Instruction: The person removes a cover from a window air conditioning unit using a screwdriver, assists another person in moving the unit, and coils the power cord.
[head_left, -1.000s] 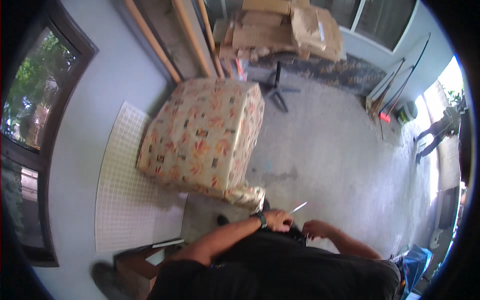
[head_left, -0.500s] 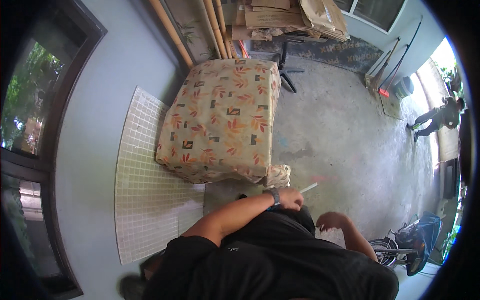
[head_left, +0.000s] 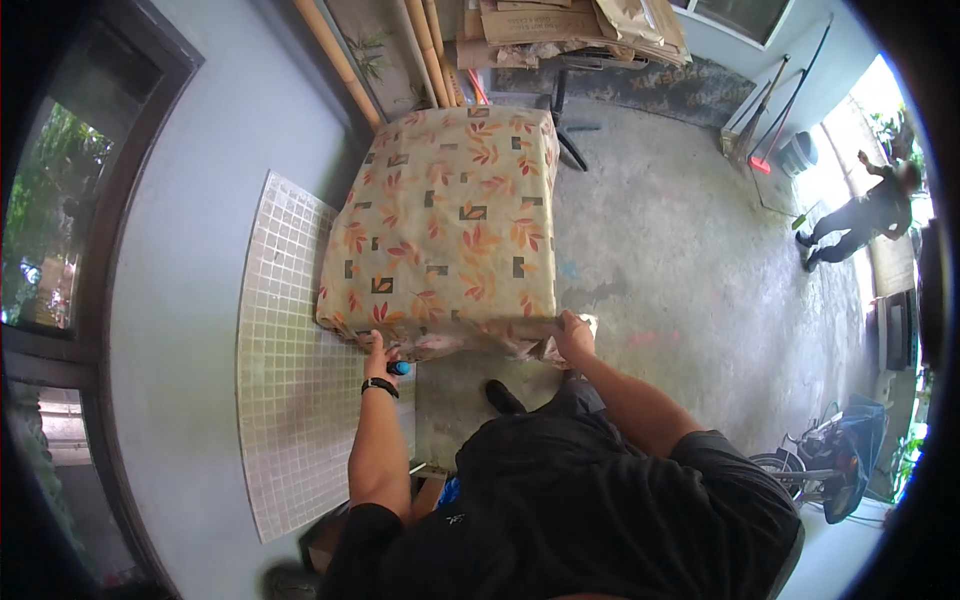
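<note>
A cream cloth cover [head_left: 450,225] with orange leaves and dark squares drapes over a boxy, table-height shape in front of me. At its near left edge is my left hand [head_left: 377,357], a black watch on its wrist. The thumb lies against the cloth, and a small cylinder with a bright blue end [head_left: 398,368] sticks out of the hand; what kind of thing it is I cannot make out. My right hand [head_left: 574,340] is closed on the cover's near right corner, where loose cloth bunches beside the fingers.
A tiled panel [head_left: 290,370] leans at the left wall. Bamboo poles [head_left: 340,65] and stacked cardboard [head_left: 540,28] stand at the back. A broom [head_left: 760,120], a bucket [head_left: 798,152], a person [head_left: 865,210] and a bicycle [head_left: 825,465] are at the right.
Both hands have moved from in front of my body to the cover's near edge, the left one leftward and the right one up to the corner. The person at right has shifted and raised an arm.
</note>
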